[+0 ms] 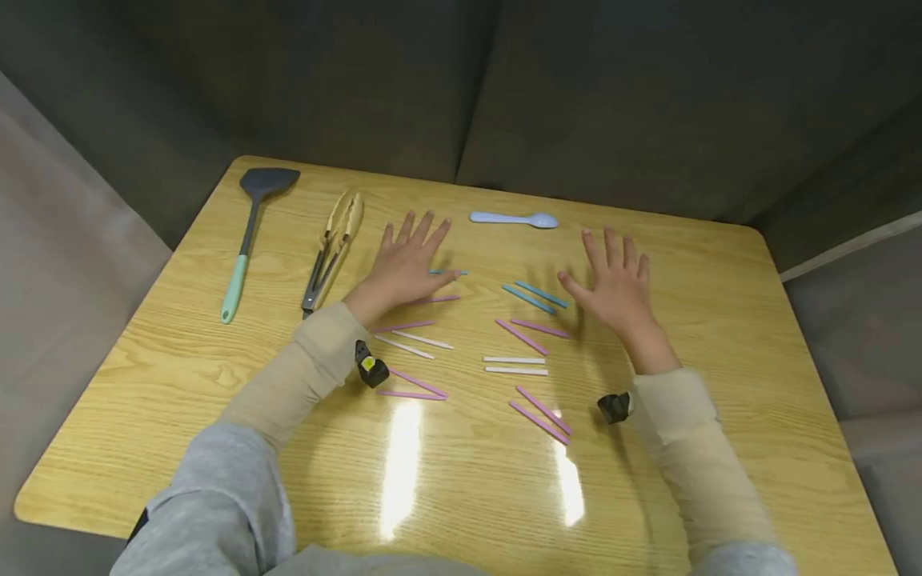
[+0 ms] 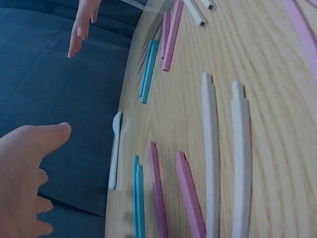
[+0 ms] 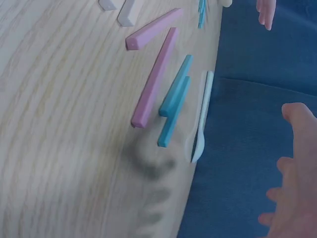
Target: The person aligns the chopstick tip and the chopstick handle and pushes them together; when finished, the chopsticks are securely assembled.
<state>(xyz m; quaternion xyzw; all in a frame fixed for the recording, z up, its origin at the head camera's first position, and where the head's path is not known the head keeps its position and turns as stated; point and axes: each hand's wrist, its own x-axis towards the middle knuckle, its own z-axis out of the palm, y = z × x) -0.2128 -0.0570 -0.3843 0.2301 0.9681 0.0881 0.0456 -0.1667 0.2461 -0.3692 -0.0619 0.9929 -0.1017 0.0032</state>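
Both hands are held up over the wooden table with fingers spread, holding nothing. My left hand (image 1: 403,268) hovers above the left group of thin plastic sticks, partly covering a blue stick (image 1: 463,274) and a pink stick (image 1: 442,299). Below it lie white sticks (image 1: 405,347) and more pink sticks (image 1: 412,394). To the right of the right group is my right hand (image 1: 615,288), nearest the blue sticks (image 1: 528,298). Pink sticks (image 1: 522,338), a white pair (image 1: 515,370) and another pink pair (image 1: 539,423) continue downward. Stepped ends show on the white sticks (image 2: 241,153) in the left wrist view.
A pale blue spoon (image 1: 504,218) lies near the table's far edge. On the left are tongs (image 1: 333,252) with tan tips and a dark turner (image 1: 250,228) with a mint handle. Dark curtains (image 1: 612,104) hang right behind the table (image 1: 756,336).
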